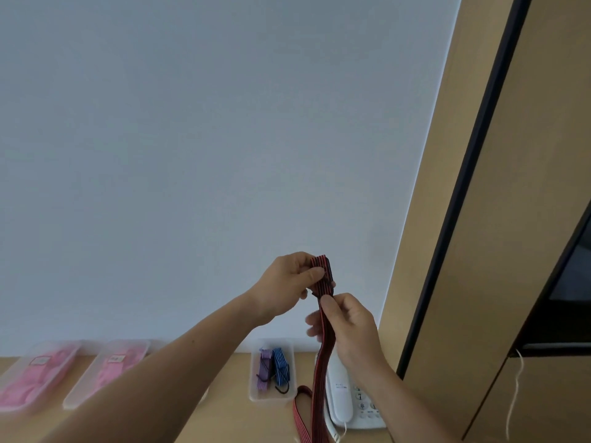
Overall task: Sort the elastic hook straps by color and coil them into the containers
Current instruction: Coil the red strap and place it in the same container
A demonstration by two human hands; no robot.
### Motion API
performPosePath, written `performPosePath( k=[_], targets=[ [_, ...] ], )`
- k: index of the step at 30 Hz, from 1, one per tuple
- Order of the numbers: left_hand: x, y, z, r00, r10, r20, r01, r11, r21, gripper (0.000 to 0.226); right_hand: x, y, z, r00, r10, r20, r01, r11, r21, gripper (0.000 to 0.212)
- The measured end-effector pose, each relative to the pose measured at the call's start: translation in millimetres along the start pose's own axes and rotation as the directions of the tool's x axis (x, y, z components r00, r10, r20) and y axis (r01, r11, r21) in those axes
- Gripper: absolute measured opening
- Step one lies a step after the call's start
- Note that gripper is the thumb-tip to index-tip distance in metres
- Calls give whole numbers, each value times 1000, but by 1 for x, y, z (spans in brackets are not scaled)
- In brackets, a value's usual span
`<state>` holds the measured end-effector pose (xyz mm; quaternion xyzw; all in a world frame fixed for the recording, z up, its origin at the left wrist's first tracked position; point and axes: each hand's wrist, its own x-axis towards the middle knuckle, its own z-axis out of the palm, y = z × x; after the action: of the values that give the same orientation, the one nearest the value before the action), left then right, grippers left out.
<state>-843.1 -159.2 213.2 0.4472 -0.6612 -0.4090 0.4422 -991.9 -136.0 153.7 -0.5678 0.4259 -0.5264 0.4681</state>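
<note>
A red-and-black striped elastic strap is held up in front of the wall. My left hand grips its partly wound coil at the top. Just below, my right hand pinches the strap where it leaves the coil. The rest hangs down and loops onto the desk at the bottom edge. Below the hands stands a clear container with a coiled purple strap and a coiled blue strap side by side, black hooks showing. The red strap's hooks are hidden.
Two clear lidded boxes with pink contents lie on the wooden desk at the left, the first box beside the second box. A white telephone sits behind the hanging strap. A wooden cabinet rises at the right.
</note>
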Motion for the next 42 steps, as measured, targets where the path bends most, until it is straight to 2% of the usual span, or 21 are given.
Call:
performPosePath(
  k=[4,9,14,18,20,23,27,33,34,36,38,42],
  targets=[
    [4,0,-5,1000,18,26,-20,997,78,14,2,2,1,998,48,-28,-47,999,16,31],
    [5,-13,5,987,144,-74,-117,948,295,9,9,-3,2,986,130,-108,-131,991,1,42],
    [7,-26,6,946,311,-90,-222,825,520,11,12,-7,-3,966,252,-57,-249,967,61,44],
    [8,-33,5,900,425,-97,-277,728,627,16,14,-9,-4,965,260,-19,-257,962,95,38],
    [9,-34,5,888,438,-142,-273,748,604,15,14,-10,-4,969,246,-20,-244,966,83,35],
    [14,-34,4,914,328,-240,-229,903,363,2,14,-8,-5,975,220,-26,-219,975,30,35],
    [15,-37,5,930,255,-265,-196,953,231,13,13,-6,-3,981,190,-35,-191,981,-31,36],
    [13,-43,8,929,270,-254,-190,935,301,12,12,-5,2,980,194,-43,-196,980,-43,36],
    [13,-44,7,929,284,-238,-195,921,338,5,12,-5,3,978,204,-41,-205,978,-35,36],
    [10,-47,7,910,371,-184,-244,840,484,11,11,-6,3,972,232,-32,-233,972,-10,36],
    [6,-51,5,856,511,-81,-355,694,626,19,11,-9,1,967,256,-18,-256,967,17,40],
    [0,-53,-2,725,677,129,-533,432,728,21,12,-15,-1,960,278,-17,-277,959,64,57]
  ],
)
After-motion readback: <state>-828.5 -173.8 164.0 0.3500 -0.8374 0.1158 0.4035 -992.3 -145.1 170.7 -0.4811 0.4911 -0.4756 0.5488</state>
